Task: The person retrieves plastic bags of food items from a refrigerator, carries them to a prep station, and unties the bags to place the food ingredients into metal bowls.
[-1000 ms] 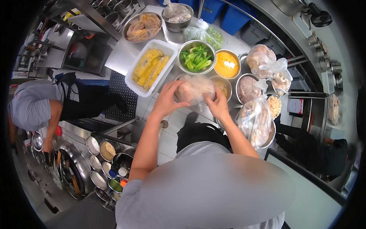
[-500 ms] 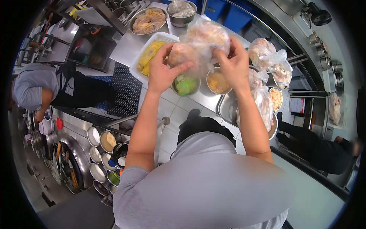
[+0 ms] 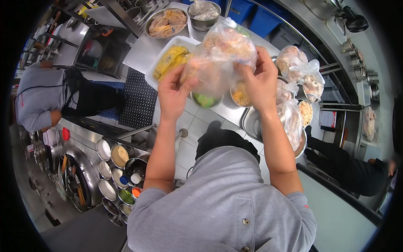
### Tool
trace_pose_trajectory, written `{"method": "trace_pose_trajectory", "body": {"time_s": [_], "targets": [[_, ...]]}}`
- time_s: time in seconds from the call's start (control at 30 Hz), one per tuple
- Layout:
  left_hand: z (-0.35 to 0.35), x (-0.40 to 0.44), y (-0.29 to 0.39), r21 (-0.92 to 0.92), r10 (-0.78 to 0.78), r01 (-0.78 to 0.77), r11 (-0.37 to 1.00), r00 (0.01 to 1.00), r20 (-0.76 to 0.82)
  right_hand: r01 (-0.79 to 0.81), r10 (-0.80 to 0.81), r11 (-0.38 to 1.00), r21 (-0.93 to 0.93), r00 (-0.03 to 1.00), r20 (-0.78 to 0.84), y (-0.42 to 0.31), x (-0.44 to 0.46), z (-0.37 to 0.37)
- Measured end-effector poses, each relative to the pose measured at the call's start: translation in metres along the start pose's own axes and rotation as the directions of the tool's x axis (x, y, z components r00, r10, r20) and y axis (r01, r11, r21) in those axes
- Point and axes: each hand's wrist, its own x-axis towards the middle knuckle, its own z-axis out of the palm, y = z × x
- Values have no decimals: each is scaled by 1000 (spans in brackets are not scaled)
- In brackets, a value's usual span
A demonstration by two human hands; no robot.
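Observation:
Over the steel counter I hold up a clear plastic bag (image 3: 208, 69) of pale orange food, blurred by motion. My left hand (image 3: 173, 90) is closed on its left side, thumb in front. My right hand (image 3: 258, 84) grips the right side, where a fuller bag part (image 3: 228, 42) bulges; I cannot tell whether this is a second bag. Behind the bag sits a white plastic basket (image 3: 151, 77) with yellow bagged food (image 3: 171, 61). Just below are a bowl with green contents (image 3: 205, 101) and one with orange-yellow contents (image 3: 240, 94), both partly hidden.
More filled bags (image 3: 289, 59) lie to the right, beside a bowl of pale pieces (image 3: 306, 111) and a steel tray (image 3: 251, 122). Metal bowls (image 3: 168, 23) stand at the back. Co-workers (image 3: 42, 94) stand at left and right. Seasoning pots (image 3: 119, 155) line the lower left.
The bag has tilted and its lower part spreads wider between my hands. Both hands have moved slightly down. The co-worker at left has drawn an arm back.

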Motion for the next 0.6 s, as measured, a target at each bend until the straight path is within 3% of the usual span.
{"method": "trace_pose_trajectory", "body": {"time_s": [0.17,0.2,0.23,0.3,0.47,0.57,0.6], "targets": [[-28,-42,-68,88,-35,36,995,999,-8,40,-24,976,-215,997,76,47,-34,1],[-33,-53,-85,249,-80,76,965,997,9,45,19,925,-377,986,164,68,-42,-1],[-32,-61,-94,250,-79,75,965,997,6,65,76,849,-525,967,242,87,-48,-3],[-26,-76,-108,711,14,-108,695,991,136,48,89,837,-545,971,221,126,-63,-7],[-15,-85,-123,702,-5,-47,711,997,71,16,132,825,-565,967,220,131,-69,-15],[-15,-81,-119,702,-13,-65,710,994,105,55,41,863,-501,983,177,122,-69,-13],[-18,-80,-118,698,-10,-94,710,990,143,138,-45,851,-506,980,192,122,-68,-13]]}}
